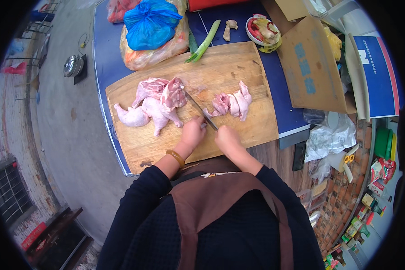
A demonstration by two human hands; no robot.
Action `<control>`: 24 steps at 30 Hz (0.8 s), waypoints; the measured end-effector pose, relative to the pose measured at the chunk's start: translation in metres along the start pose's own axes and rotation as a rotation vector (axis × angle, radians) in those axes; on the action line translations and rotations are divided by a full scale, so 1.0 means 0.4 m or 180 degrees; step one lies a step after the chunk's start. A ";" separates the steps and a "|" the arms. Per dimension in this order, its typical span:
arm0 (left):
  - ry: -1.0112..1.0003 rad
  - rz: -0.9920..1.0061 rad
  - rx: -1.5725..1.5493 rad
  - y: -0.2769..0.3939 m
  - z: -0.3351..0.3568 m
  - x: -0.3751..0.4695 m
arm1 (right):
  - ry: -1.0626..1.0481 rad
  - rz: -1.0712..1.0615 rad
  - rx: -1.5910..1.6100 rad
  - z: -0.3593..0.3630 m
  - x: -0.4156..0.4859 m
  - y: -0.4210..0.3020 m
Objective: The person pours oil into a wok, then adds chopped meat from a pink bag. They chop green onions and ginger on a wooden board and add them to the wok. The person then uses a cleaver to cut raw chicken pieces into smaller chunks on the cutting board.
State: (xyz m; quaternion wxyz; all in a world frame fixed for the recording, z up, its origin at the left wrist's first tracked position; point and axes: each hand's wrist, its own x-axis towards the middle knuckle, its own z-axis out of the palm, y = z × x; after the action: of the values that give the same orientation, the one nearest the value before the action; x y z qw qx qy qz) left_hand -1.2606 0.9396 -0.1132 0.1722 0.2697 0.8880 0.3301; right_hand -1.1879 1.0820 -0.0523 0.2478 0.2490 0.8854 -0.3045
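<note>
My right hand [227, 137] is closed round the handle of a kitchen knife [202, 113], whose blade points up and to the left over the wooden cutting board [138, 145]. Close beside the blade is my left hand [193, 131], its fingers curled; whether it holds anything is hidden. Raw chicken leg pieces [155, 113] lie in a pile on the left half of the board. Right of the knife lie smaller cut pieces of raw chicken [230, 104]. The knife tip is next to the pile's right edge.
A leek stalk [207, 42] rests across the board's far edge. Beyond are ginger [228, 29], a bowl of ingredients [251, 32], and a blue plastic bag [150, 25] on a clear bag of vegetables [135, 55]. A cardboard box [312, 67] stands at the right.
</note>
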 end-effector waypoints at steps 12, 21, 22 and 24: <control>0.0654 -0.1303 -0.1201 -0.051 -0.035 -0.033 | -0.0033 -0.0157 -0.0143 0.003 -0.093 0.146; 0.0340 0.0412 -0.0370 0.069 -0.032 0.167 | 0.1223 0.0083 0.1376 -0.039 -0.219 0.266; -0.0035 0.0377 -0.0118 0.081 -0.023 0.175 | 0.1199 0.0298 0.1629 -0.037 -0.221 0.269; -0.0110 0.0571 0.0224 0.093 -0.004 0.178 | 0.1049 0.0731 0.2033 -0.037 -0.224 0.276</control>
State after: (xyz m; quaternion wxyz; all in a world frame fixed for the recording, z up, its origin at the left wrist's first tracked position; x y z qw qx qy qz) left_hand -1.3046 1.0046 -0.0958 0.1476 0.3597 0.8683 0.3081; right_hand -1.0593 1.1421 -0.0354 0.0444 0.4570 0.7401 -0.4914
